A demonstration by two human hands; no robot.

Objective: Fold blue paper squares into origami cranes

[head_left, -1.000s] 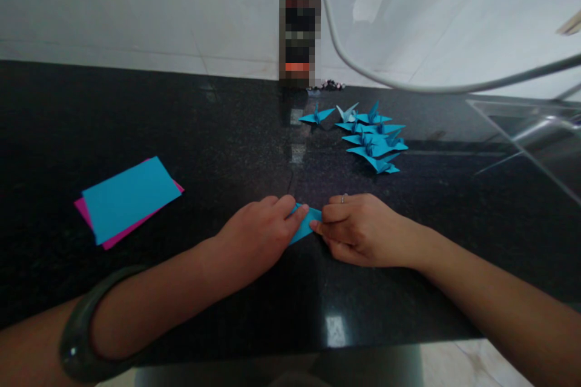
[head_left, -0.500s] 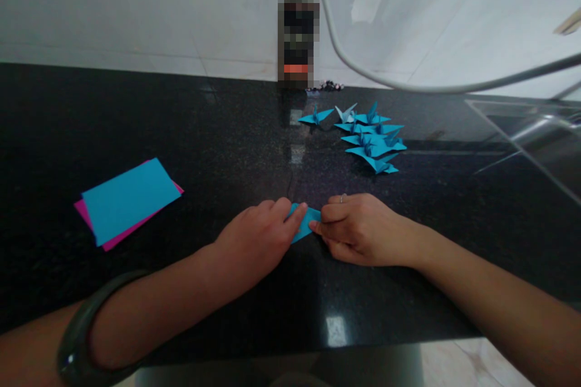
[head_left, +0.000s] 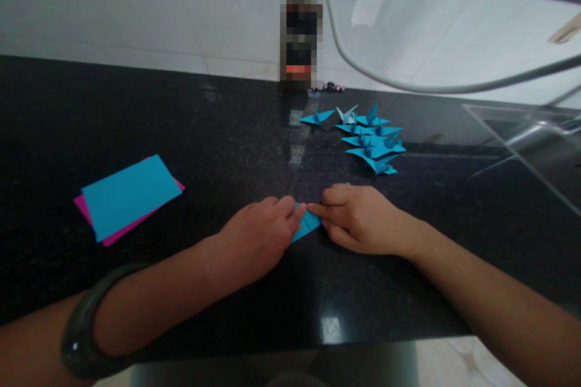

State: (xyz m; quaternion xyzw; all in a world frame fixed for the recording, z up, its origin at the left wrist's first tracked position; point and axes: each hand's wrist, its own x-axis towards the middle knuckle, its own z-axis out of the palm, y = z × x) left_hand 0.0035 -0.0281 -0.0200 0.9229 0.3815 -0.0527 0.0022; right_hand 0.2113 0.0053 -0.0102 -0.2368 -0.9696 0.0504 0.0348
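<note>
A small folded piece of blue origami paper point(head_left: 308, 225) lies on the dark countertop near its front edge, partly covered by both hands. My left hand point(head_left: 263, 230) is closed on the paper's left side, its fingertips pressing near the upper edge. From the right, my right hand point(head_left: 358, 217) grips the other side with curled fingers, its thumb tip at the upper edge beside the left fingertips. Beyond the hands stand several folded blue paper cranes point(head_left: 372, 142), with a paler crane point(head_left: 347, 113) among them and one blue crane point(head_left: 317, 116) a little apart.
Blue paper sheets point(head_left: 131, 193) lie over pink sheets point(head_left: 108, 240) on the left of the dark countertop point(head_left: 218, 151). A blurred-out upright object point(head_left: 299, 42) leans on the wall by a beaded string point(head_left: 333, 87). A grey hose point(head_left: 436, 89) crosses before the wall; a sink point(head_left: 540, 139) is at right.
My right hand has shifted slightly up, its thumb moving from the paper's middle to the upper edge. The left hand stays nearly in place on the paper.
</note>
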